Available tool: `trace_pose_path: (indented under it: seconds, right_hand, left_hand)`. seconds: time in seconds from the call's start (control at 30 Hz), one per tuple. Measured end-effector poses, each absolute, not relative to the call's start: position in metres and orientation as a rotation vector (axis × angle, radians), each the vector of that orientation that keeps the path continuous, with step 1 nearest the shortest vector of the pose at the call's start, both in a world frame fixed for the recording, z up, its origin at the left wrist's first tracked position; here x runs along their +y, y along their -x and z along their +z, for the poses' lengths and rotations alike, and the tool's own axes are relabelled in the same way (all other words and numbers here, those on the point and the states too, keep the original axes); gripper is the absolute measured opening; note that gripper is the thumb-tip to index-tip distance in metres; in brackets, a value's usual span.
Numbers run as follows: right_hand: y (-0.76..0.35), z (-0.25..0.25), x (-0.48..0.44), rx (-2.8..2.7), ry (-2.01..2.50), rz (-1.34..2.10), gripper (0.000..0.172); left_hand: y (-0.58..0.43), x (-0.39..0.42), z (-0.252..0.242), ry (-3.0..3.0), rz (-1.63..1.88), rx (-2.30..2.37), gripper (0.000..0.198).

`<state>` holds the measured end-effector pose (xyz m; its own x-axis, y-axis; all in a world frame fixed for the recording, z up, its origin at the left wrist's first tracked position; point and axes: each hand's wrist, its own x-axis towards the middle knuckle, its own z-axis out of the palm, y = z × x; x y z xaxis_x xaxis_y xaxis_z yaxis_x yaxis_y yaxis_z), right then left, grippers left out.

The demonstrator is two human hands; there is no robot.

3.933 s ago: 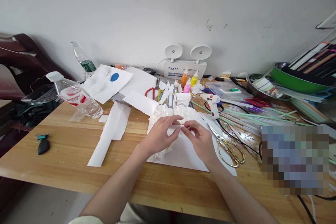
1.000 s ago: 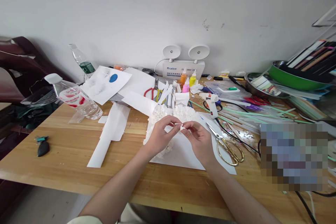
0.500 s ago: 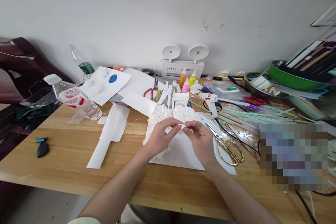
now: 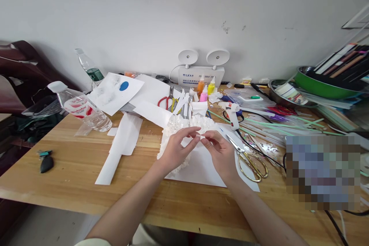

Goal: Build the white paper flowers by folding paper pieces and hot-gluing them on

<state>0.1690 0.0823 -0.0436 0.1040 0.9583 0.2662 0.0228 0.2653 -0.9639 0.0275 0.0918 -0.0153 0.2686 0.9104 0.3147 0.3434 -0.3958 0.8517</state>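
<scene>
A small white piece (image 4: 201,137), likely paper, is pinched between my two hands above the middle of the table. My left hand (image 4: 179,147) holds its left side between thumb and fingers, and my right hand (image 4: 219,152) grips its right side the same way. Beneath and behind them lie ruffled white pieces (image 4: 175,125) on a white sheet (image 4: 198,167). Gold-handled scissors (image 4: 248,159), blades partly apart, rest just right of my right hand. A white glue gun (image 4: 232,115) stands behind it.
Two plastic bottles (image 4: 86,110) (image 4: 90,67) and paper strips (image 4: 122,150) are on the left. Behind are pliers (image 4: 170,102), paint bottles (image 4: 204,94) and an emergency light (image 4: 201,75). Sticks (image 4: 288,123), cables and bowls (image 4: 323,82) crowd the right side.
The fingers of my left hand have shifted slightly, with the index finger raised a little over the small white piece. The rest of the table looks the same.
</scene>
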Motion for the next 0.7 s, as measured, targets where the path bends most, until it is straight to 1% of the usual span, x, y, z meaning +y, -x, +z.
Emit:
trace_pose_path:
  seconds: [0.23, 0.43, 0.6, 0.7]
  right_hand:
    - [-0.1681, -0.0398, 0.0801, -1.241, 1.1, 1.011, 0.009]
    - [-0.1678, -0.0392, 0.0807, -1.188, 1.125, 1.07, 0.016]
    - [-0.1674, -0.0385, 0.0807, -1.185, 1.103, 1.083, 0.012]
    - [-0.1678, -0.0384, 0.0809, -1.21, 1.092, 1.072, 0.011]
  left_hand:
    - [-0.0264, 0.0937, -0.0142, -1.833, 1.111, 1.178, 0.013]
    - [-0.0267, 0.0931, -0.0127, -1.791, 1.086, 1.128, 0.013]
    - [-0.027, 0.0927, -0.0134, -1.781, 1.101, 1.11, 0.012]
    - [-0.0272, 0.0925, -0.0135, -1.829, 1.243, 1.129, 0.009]
